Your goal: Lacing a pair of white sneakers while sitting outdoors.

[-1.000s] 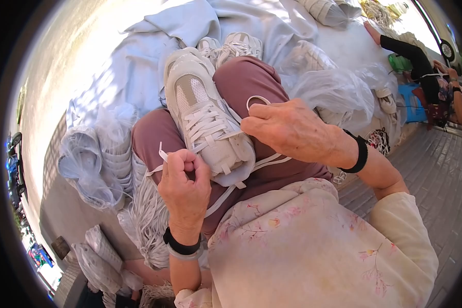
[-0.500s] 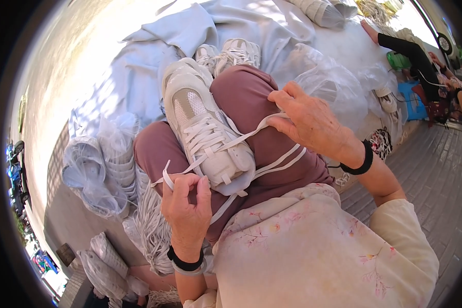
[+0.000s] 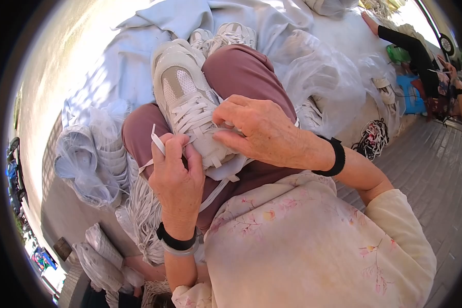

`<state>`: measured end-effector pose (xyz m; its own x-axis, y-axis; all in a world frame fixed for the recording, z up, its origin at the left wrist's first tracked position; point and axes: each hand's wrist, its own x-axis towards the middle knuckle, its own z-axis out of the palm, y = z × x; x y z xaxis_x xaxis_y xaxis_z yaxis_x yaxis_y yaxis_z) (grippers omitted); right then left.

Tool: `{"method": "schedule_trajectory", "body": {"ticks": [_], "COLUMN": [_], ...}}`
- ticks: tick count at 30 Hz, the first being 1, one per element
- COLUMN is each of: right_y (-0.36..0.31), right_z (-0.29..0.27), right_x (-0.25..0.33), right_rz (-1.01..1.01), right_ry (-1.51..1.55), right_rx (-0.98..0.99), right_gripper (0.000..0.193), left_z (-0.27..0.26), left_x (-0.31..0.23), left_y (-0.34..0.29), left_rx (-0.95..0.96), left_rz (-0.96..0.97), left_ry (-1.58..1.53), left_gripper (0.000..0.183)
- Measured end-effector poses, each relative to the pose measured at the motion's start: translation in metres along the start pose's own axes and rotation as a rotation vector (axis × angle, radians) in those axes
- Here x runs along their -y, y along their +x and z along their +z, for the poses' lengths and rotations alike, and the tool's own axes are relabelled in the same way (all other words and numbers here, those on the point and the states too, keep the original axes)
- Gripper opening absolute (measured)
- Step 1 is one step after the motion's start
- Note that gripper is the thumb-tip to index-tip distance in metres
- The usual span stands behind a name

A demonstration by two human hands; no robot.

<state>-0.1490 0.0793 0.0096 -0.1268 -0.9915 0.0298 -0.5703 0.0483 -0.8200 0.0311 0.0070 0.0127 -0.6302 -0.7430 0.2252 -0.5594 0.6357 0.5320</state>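
A pale beige sneaker (image 3: 182, 87) rests between my knees, its toe pointing away and its heel toward me. White laces (image 3: 194, 114) criss-cross its front. My left hand (image 3: 175, 172) pinches a white shoelace (image 3: 158, 139) beside the shoe's left edge, the tip sticking up past the fingers. Over the shoe's right side, close to the upper lace holes, my right hand (image 3: 259, 131) is closed with thumb and fingers brought together. Whatever lies between those right fingertips is mostly hidden, though they are at the lacing.
Stacked shoes in clear plastic (image 3: 95, 154) and a bundle of white laces (image 3: 145, 218) lie at left. Another pair of sneakers (image 3: 233, 36) sits beyond my knees on a pale blue sheet (image 3: 164, 20). Clear plastic bags (image 3: 318, 77) lie at right; a person (image 3: 421, 59) sits farther off.
My right hand has come left and down, from pulling a lace out over the right knee to the shoe's lacing. My left hand still pinches its lace, slightly higher.
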Motion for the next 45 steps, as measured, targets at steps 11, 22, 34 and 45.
{"method": "schedule_trajectory", "body": {"ticks": [11,22,34,45], "right_y": [0.008,0.022,-0.005,-0.008], "right_z": [0.002,-0.014,-0.016,-0.027], "right_x": [0.012,0.0,-0.028,-0.035], "right_rz": [-0.022,-0.564,-0.421,-0.447], "right_ry": [-0.121,-0.59,-0.48,-0.43], "right_rx": [0.015,0.093,0.014,-0.165], "right_gripper": [0.015,0.014,0.021,0.018], "left_z": [-0.01,-0.012,-0.011,-0.011], "left_x": [0.013,0.01,0.013,-0.008], "left_y": [0.023,0.019,0.024,0.012], "left_rx": [0.045,0.069,0.074,0.06], "left_rz": [-0.067,-0.147,-0.145,-0.068], "left_ry": [-0.125,-0.157,-0.144,0.08], "left_gripper": [0.01,0.01,0.011,0.013]}}
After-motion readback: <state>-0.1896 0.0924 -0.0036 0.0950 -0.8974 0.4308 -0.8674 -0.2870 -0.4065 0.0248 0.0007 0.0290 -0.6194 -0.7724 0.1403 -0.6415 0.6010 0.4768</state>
